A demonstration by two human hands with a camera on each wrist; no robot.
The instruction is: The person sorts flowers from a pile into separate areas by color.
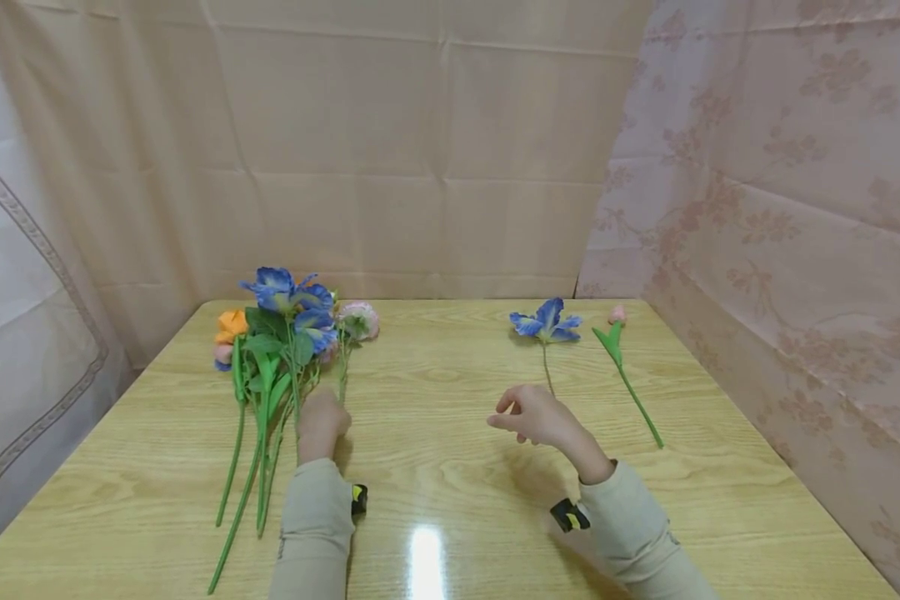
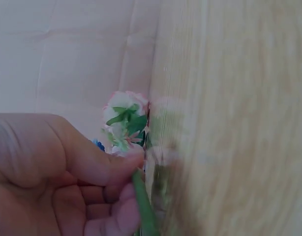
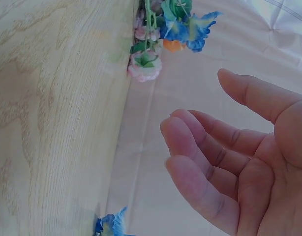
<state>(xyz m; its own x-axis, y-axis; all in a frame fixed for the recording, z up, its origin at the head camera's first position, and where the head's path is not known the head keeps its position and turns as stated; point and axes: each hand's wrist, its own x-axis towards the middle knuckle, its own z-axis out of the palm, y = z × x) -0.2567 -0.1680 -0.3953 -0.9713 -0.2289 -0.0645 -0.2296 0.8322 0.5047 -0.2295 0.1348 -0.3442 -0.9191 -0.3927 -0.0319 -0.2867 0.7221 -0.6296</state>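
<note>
My left hand pinches a green stem between thumb and curled fingers, low over the table at the right side of a bunch of artificial flowers. Beyond the fingers is a pink-and-white ruffled flower; the pinched stem's upper run is hidden behind the hand. Blue irises and an orange flower lie in the same bunch. My right hand hovers with loosely bent fingers and thumb apart, holding nothing. A single blue iris lies just beyond it, its lower stem hidden by the hand.
A pink tulip with a green stem lies right of the single iris. Several long green stems reach toward the table's front left. A beige cloth hangs behind the wooden table, and a patterned cloth at the right.
</note>
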